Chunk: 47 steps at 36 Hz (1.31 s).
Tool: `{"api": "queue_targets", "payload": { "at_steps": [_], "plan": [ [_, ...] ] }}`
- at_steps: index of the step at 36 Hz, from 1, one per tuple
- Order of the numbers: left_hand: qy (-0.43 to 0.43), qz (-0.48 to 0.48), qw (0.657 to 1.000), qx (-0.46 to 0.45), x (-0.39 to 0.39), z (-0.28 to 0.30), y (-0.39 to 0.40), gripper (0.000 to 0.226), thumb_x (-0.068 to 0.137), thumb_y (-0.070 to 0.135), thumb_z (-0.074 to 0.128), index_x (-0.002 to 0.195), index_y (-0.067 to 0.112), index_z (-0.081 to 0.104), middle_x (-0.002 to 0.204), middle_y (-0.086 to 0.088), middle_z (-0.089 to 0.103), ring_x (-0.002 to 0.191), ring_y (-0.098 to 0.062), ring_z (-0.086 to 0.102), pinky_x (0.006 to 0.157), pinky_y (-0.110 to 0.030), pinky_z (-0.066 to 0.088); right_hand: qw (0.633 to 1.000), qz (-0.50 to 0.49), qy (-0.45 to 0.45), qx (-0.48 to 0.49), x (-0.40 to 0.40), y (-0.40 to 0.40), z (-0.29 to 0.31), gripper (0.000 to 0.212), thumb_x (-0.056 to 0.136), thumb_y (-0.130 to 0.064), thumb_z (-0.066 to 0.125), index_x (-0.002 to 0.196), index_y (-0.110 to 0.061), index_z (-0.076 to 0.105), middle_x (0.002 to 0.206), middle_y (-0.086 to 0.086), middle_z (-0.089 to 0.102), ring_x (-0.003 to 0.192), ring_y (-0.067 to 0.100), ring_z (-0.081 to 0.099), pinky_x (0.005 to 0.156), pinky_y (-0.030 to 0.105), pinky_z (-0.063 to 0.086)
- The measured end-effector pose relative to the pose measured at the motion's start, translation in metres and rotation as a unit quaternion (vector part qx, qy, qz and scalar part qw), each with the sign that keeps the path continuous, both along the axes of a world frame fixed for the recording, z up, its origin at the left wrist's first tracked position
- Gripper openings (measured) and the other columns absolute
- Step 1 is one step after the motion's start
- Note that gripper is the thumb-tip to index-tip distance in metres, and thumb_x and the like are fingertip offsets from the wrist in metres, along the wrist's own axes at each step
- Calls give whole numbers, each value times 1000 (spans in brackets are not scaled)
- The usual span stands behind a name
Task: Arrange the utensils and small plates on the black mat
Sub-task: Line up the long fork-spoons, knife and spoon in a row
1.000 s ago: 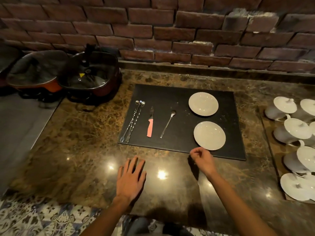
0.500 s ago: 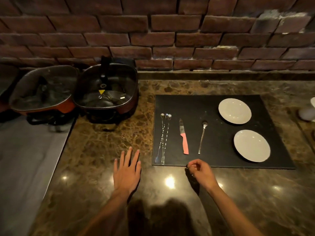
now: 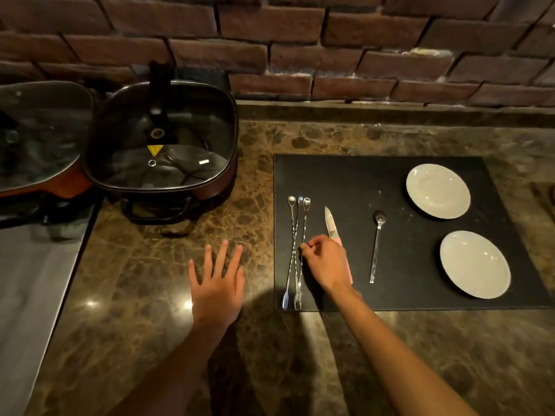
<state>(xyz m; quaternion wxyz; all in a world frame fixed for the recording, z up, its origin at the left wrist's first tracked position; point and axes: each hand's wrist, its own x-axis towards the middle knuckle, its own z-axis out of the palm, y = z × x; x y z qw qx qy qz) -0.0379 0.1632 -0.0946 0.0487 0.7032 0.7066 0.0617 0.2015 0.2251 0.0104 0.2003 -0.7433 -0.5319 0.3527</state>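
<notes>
The black mat (image 3: 360, 181) lies on the marble counter. At its left edge three long twisted stirrers (image 3: 292, 250) lie side by side, spoon ends far, fork ends near. My right hand (image 3: 327, 262) reaches over the mat, fingertips pinched on the shaft of the rightmost stirrer. It hides most of the pink handle of a knife (image 3: 330, 223), whose blade points away. A small spoon (image 3: 377, 244) lies to the right. Two white plates sit at the mat's right side, one far (image 3: 438, 191) and one near (image 3: 475, 264). My left hand (image 3: 217, 283) rests flat on the counter, fingers spread.
A square electric pot with a glass lid (image 3: 162, 139) stands at the back left, with a second lidded pot (image 3: 39, 136) beside it. A steel surface (image 3: 30, 280) borders the counter on the left. A brick wall rises behind.
The view has swung left and closer. My right hand moved from the mat's front edge onto the mat and pinched at the rightmost stirrer. The left hand stayed flat.
</notes>
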Motion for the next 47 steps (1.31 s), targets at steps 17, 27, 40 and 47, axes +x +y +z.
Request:
{"api": "queue_targets", "payload": {
  "at_steps": [17,27,40,47],
  "plan": [
    [-3,11,999,-48,6,21,2,59,104,45,28,161,36,21,170,1,20,158,-28,16,121,-61,13,992,0,-129,-12,4,16,0,17,91,-10,57,104,-1,63,103,17,66,93,32,65,83,41,54],
    [-15,13,999,-46,7,23,3,58,103,43,29,161,35,24,170,0,23,158,-29,16,120,-62,16,994,-32,-105,-16,33,22,-9,9,87,-9,63,95,-6,65,92,13,69,83,27,64,74,29,48],
    [-15,12,999,-48,7,25,2,59,103,43,28,161,34,24,170,-1,22,157,-29,16,120,-63,19,995,-32,-85,45,15,14,-9,14,92,-18,59,102,-8,59,98,4,61,85,15,55,78,25,42],
    [-15,10,999,-47,6,24,3,59,102,43,29,160,34,26,169,-1,23,157,-30,17,119,-63,19,996,46,-71,-28,-26,17,-7,22,94,-32,58,100,-12,60,101,7,61,93,24,61,79,33,47]
  ]
}}
